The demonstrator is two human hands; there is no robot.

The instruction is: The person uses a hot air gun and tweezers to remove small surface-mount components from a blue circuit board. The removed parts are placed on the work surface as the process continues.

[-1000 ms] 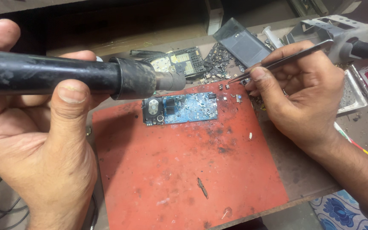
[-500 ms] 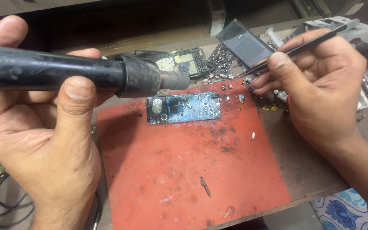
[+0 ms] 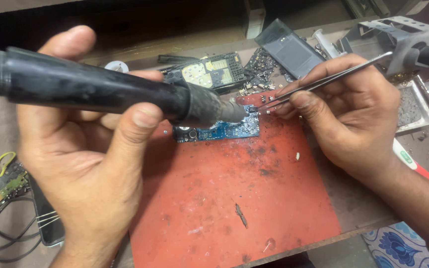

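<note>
My left hand grips a thick black hot-air handpiece, its grey nozzle pointing right over the top right corner of a small blue circuit board. The board lies on a worn red mat. My right hand pinches metal tweezers, whose tips reach down-left to the same board corner, right beside the nozzle. Tiny loose components lie on the mat near the tips.
Behind the mat lie an opened phone board with yellow parts, a dark phone panel and small scraps. A grey tool stand and a metal tray sit at the right. Tangled wires lie at the left.
The tweezers' tips moved left and down onto the board's top right corner. The nozzle came nearer to that corner too. The view has shifted slightly.
</note>
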